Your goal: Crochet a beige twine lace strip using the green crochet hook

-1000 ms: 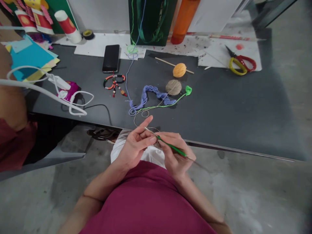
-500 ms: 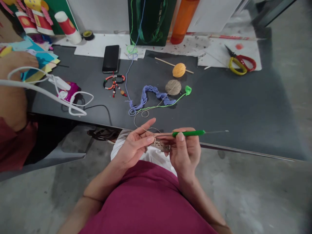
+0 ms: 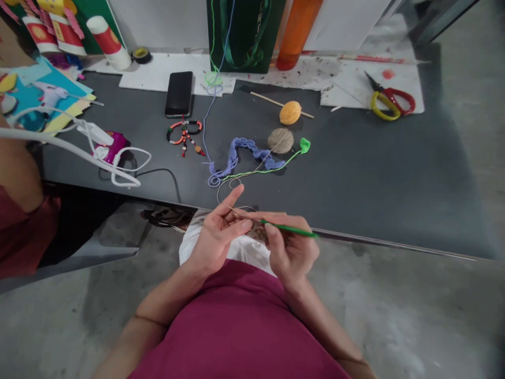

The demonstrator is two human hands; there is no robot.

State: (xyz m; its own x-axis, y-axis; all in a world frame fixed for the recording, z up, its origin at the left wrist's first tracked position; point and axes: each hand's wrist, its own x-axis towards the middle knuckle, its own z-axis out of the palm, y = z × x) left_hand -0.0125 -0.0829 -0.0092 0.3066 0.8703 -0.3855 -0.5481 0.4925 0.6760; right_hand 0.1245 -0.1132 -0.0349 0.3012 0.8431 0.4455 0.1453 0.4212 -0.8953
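A dark grey tabletop (image 3: pixel 355 173) with a metal edge strip (image 3: pixel 394 246) runs across the view, above a bare concrete floor (image 3: pixel 394 310). The person sits at its near edge.

The left hand (image 3: pixel 216 237) is partly open, its fingers spread and curled, with a fine thread (image 3: pixel 236 212) running over them. It seems to pinch a small tan crocheted piece (image 3: pixel 258 230) against the right hand, though the fingers half hide the grip. The right hand (image 3: pixel 292 247) is closed in a pencil grip on one green-handled crochet hook (image 3: pixel 290 229), whose handle points to 3 o'clock.

At 12 o'clock from the hands lies one tan ball of twine (image 3: pixel 280 140), with the thread leading from it toward the hands. Beside it are one lilac crocheted strip (image 3: pixel 240 155) and one orange yarn ball (image 3: pixel 290 112) on a wooden stick (image 3: pixel 268 98). At 1 o'clock lies one pair of red-and-yellow scissors (image 3: pixel 390 102). At 11 o'clock are one black phone (image 3: pixel 179 93) and one beaded keychain (image 3: pixel 184 136). At 10 o'clock, a second person's bare arm (image 3: pixel 16 163) and maroon sleeve (image 3: pixel 19 231) show at the table's end.
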